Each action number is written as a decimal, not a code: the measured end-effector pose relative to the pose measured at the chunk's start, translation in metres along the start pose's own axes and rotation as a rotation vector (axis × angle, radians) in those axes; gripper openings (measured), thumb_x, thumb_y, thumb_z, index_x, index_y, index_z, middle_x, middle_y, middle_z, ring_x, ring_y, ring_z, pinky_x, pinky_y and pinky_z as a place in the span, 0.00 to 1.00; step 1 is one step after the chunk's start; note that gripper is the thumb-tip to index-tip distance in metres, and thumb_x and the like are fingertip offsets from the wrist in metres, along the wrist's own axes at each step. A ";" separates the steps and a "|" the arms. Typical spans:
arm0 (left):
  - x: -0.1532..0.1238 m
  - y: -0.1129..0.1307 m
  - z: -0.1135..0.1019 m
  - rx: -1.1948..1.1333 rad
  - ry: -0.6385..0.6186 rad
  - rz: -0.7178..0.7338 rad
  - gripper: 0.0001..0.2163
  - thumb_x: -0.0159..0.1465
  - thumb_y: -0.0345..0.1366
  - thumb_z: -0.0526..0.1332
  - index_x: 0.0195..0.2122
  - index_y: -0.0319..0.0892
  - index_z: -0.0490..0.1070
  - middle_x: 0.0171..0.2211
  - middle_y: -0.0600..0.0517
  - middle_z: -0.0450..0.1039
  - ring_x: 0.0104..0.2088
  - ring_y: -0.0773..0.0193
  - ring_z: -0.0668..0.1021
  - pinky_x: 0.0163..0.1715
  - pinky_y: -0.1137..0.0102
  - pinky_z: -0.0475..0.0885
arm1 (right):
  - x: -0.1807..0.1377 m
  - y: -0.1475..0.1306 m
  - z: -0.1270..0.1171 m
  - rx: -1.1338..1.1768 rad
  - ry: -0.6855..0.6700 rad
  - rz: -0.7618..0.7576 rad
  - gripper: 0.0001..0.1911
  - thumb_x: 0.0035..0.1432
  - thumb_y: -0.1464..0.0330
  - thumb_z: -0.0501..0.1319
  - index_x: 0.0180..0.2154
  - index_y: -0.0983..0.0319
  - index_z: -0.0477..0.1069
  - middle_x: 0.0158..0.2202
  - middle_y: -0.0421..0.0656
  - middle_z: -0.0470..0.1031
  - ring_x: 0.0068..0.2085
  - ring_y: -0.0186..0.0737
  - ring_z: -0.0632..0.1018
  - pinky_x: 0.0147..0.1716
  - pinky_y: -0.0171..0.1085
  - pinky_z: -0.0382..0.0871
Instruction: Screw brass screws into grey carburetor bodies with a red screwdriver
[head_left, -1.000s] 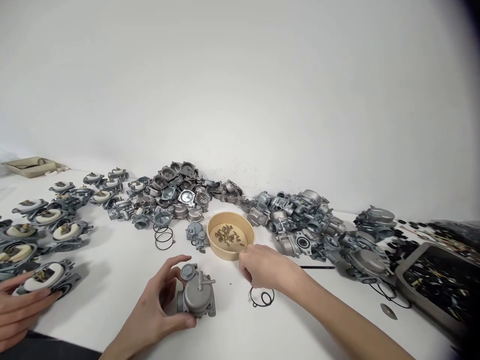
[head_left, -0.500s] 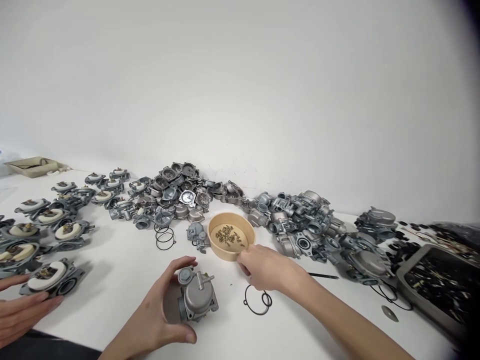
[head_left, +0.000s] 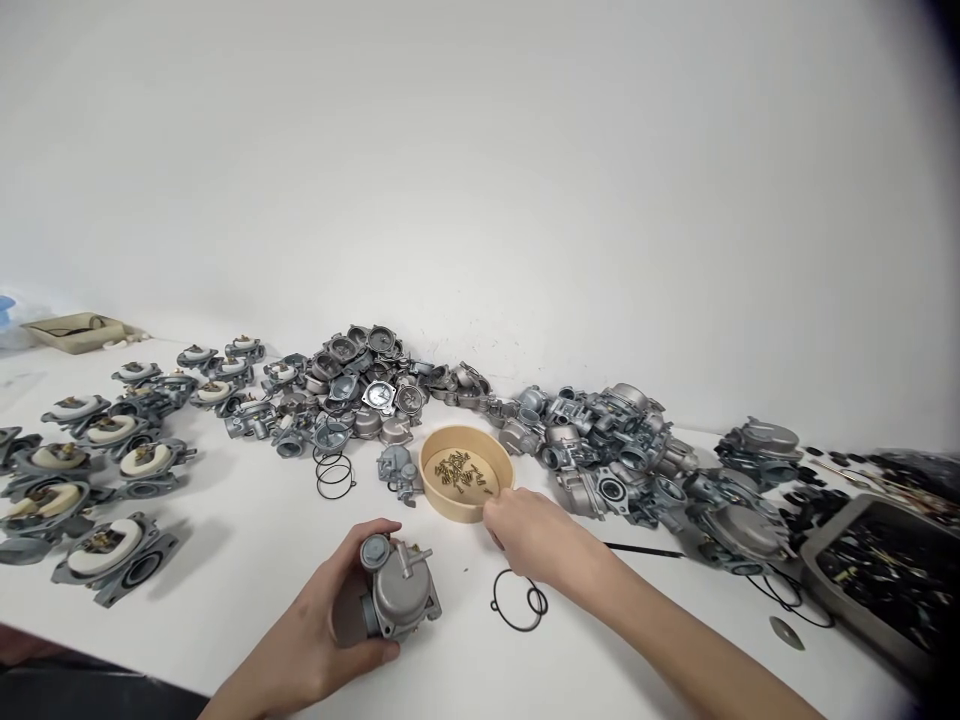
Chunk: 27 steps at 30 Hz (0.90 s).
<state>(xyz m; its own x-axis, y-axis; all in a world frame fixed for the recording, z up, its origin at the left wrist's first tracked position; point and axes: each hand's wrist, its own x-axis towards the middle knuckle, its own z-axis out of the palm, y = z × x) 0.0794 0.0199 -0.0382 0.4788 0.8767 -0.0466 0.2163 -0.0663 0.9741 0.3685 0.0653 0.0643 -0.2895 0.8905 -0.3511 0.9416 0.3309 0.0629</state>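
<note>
A grey metal carburetor (head_left: 401, 588) stands on the white table with its rounded bowl facing up. My left hand (head_left: 319, 615) is wrapped around its left side, thumb in front and fingers behind. At the front right rim of a round tan tray (head_left: 466, 512), my right hand (head_left: 529, 535) is closed with curled fingers. Whatever those fingertips hold is hidden. Small brass-coloured screws (head_left: 461, 470) lie in the tray. Just below my right hand is a black rubber ring (head_left: 517, 628) on the table, with a smaller ring overlapping it.
Open carburetors with white floats (head_left: 109, 550) stand in rows at left. Metal float bowls (head_left: 360, 365) are heaped behind, and more carburetors (head_left: 611, 440) are piled at right. A grey bin (head_left: 814, 560) of dark small parts sits far right. Black rings (head_left: 334, 475) lie left of the tray.
Another person's hand has drawn back from the front left carburetor. The view has shifted slightly. My hands hold nearly the same positions.
</note>
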 end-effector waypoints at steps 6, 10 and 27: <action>0.003 -0.005 0.002 0.004 0.039 -0.031 0.46 0.59 0.36 0.77 0.74 0.58 0.55 0.62 0.47 0.70 0.62 0.43 0.75 0.65 0.56 0.66 | 0.002 0.012 -0.004 0.016 -0.067 0.039 0.18 0.51 0.88 0.63 0.38 0.66 0.82 0.41 0.52 0.85 0.43 0.49 0.85 0.32 0.36 0.61; 0.005 -0.009 0.002 0.054 0.077 -0.029 0.48 0.57 0.41 0.81 0.74 0.58 0.56 0.65 0.46 0.67 0.61 0.41 0.73 0.65 0.53 0.63 | 0.009 0.019 0.001 0.047 -0.101 0.001 0.16 0.52 0.86 0.65 0.38 0.64 0.83 0.42 0.49 0.85 0.44 0.47 0.84 0.31 0.36 0.59; 0.009 -0.011 0.008 0.168 0.132 0.027 0.50 0.52 0.51 0.84 0.70 0.52 0.56 0.53 0.48 0.73 0.49 0.49 0.74 0.46 0.65 0.65 | -0.011 0.010 -0.020 0.148 -0.077 -0.241 0.09 0.50 0.72 0.67 0.37 0.60 0.81 0.33 0.39 0.80 0.31 0.37 0.73 0.24 0.34 0.55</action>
<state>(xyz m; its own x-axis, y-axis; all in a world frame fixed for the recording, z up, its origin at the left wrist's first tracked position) 0.0877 0.0248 -0.0508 0.3729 0.9277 0.0194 0.3493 -0.1597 0.9233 0.3774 0.0654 0.0872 -0.4991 0.7635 -0.4099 0.8639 0.4755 -0.1662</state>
